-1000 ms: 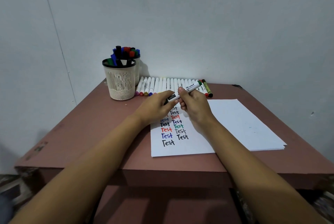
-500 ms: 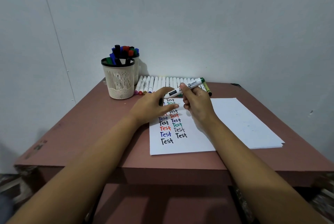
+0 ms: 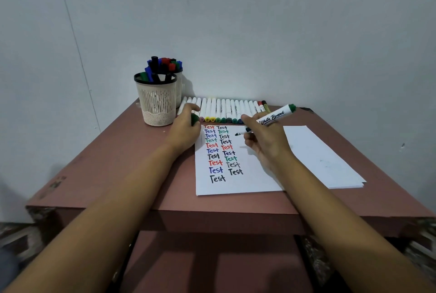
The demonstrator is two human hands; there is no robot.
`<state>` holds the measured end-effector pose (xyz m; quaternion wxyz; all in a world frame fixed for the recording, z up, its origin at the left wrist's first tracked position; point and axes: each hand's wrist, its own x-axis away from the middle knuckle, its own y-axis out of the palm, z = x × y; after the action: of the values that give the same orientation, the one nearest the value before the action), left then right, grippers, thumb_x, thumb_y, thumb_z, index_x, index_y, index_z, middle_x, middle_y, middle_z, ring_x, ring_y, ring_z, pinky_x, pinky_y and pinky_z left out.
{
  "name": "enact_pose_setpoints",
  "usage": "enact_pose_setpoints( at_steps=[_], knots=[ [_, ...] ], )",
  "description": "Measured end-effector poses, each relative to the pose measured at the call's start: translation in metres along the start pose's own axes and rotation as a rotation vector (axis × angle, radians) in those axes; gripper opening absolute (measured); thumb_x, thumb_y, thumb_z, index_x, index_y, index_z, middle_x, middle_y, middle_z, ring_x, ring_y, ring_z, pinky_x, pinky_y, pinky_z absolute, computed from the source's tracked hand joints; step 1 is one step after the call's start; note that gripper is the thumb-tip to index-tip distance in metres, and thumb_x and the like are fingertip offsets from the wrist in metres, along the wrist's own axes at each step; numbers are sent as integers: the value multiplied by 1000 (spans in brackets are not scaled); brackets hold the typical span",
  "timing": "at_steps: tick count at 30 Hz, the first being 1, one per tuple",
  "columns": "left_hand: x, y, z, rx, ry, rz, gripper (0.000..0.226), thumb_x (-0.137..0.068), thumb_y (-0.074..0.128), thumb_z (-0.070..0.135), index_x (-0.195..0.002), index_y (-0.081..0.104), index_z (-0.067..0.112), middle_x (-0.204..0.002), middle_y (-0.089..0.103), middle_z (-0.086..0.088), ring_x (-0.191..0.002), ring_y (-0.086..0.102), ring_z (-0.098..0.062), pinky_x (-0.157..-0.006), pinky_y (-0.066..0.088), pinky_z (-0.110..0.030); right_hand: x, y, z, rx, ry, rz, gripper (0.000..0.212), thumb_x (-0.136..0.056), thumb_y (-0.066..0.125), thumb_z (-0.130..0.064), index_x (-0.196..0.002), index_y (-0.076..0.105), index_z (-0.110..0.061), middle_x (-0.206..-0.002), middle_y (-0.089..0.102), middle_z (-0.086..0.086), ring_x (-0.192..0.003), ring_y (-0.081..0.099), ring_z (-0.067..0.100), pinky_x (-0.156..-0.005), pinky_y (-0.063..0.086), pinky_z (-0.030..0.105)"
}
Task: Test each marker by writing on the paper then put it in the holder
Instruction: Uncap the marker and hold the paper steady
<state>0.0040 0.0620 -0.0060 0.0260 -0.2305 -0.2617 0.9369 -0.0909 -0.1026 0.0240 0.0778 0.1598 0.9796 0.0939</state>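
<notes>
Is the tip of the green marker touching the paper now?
Cannot tell. In the head view the right hand holds the green marker with its tip over the paper, but no gap or contact shows plainly.

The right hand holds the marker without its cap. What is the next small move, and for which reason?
Probably lower the marker tip onto the bare paper beside the two "Test" columns and write. The right hand grips it uncapped, tip pointing at the sheet, with nothing written there yet; the left hand holds the green cap.
</notes>
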Motion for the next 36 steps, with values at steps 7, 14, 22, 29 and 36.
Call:
enact_pose_setpoints(
  at_steps=[7, 14, 22, 29, 36],
  knots=[
    [1, -2, 0, 22, -39, 34, 38, -87, 63, 13, -121, 48, 10, -98, 55, -4, -87, 53, -17, -74, 38, -23, 29, -5, 17, 319, -15, -28, 37, -83, 63, -7, -55, 42, -18, -51, 43, 0, -42, 41, 11, -43, 36, 20],
    [-1, -2, -5, -124, -5, -20, 30, -87, 63, 17, -116, 64, 10, -112, 65, -6, -98, 57, -18, -82, 43, -24, 39, -1, 19, 474, -89, -104, 32, -80, 60, -3, -56, 43, -15, -49, 44, -1, -34, 39, 2, -39, 34, 15],
    [-2, -2, -6, -135, -22, -49, 31, -87, 62, 18, -118, 65, 13, -114, 65, -6, -102, 58, -19, -84, 42, -24, 41, 0, 21, 508, -90, -127, 22, -78, 60, -5, -61, 47, -11, -55, 47, 10, -44, 40, 18, -42, 35, 21],
    [0, -3, -4, -147, -24, -61, 32, -88, 61, 18, -119, 63, 12, -115, 64, -6, -98, 56, -15, -80, 39, -21, 41, 0, 21, 552, -159, -90, 26, -79, 61, -7, -60, 45, -15, -57, 49, 1, -54, 48, 14, -49, 43, 20],
    [0, -2, -2, -159, -27, -65, 32, -88, 60, 18, -120, 63, 11, -114, 64, -7, -93, 53, -12, -77, 37, -21, 40, 0, 23, 508, -132, -106, 26, -78, 61, -7, -58, 48, -16, -54, 48, 0, -51, 46, 13, -49, 42, 22]
  ],
)
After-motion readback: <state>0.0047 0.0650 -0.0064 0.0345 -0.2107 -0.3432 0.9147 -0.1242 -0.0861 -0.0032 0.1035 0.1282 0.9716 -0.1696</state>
